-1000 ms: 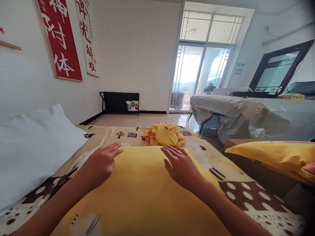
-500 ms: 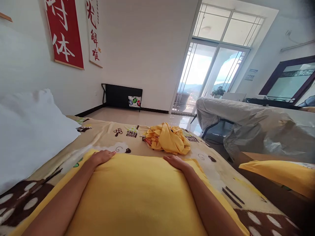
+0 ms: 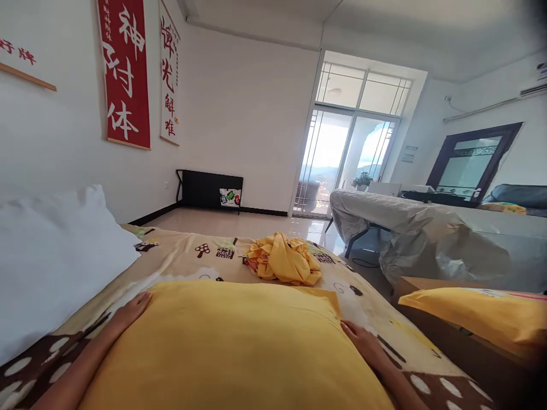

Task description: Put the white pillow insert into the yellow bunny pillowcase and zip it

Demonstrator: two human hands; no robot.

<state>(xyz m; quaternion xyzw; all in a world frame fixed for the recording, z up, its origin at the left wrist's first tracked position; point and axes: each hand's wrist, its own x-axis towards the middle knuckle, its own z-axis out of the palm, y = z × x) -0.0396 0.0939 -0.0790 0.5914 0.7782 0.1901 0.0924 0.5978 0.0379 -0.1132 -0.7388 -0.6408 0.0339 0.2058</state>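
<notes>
A plump yellow pillow point(image 3: 239, 341) lies in front of me on a patterned bedspread point(image 3: 171, 250). My left hand point(image 3: 135, 306) rests along its upper left edge, fingers stretched out and lying flat. On the opposite side, my right hand point(image 3: 361, 337) touches the pillow's right edge with its fingers extended; their undersides are hidden. Beyond the pillow sits a crumpled bundle of yellow cloth point(image 3: 284, 261), apart from both hands.
A white pillow point(image 3: 60, 256) lies at the left. To the right, another yellow pillow point(image 3: 474, 313) lies over a cardboard box point(image 3: 419, 283). Behind it stands a table draped in plastic sheeting point(image 3: 427, 233). A folded black frame point(image 3: 207, 191) leans on the far wall.
Both hands have moved off the pillow's top, outward and toward me, to its left and right edges. The view has tilted upward, showing more of the wall and ceiling.
</notes>
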